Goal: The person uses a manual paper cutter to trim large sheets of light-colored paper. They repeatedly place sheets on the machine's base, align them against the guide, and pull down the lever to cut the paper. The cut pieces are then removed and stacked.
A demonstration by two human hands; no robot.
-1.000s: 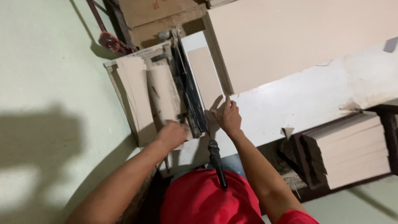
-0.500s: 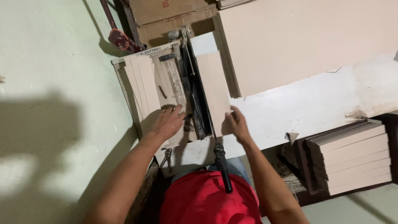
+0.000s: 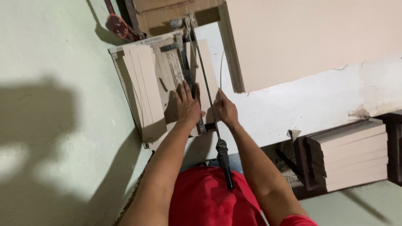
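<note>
While both hands press flat, fingers (image 3: 183,90) spread, tile (image 3: 206,67) beneath, cutter (image 3: 187,79) between.

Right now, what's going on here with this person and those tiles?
A person in a red shirt leans over a manual tile cutter standing on a pale floor. Both hands press flat on a beige tile laid across the cutter's bed: the left hand beside the rail, the right hand on the tile's near end. The cutter's long black-gripped lever handle lies between the arms, held by neither hand. Narrow cut tile strips rest on the cutter's left side, and a stack of beige tiles sits to the right.
</note>
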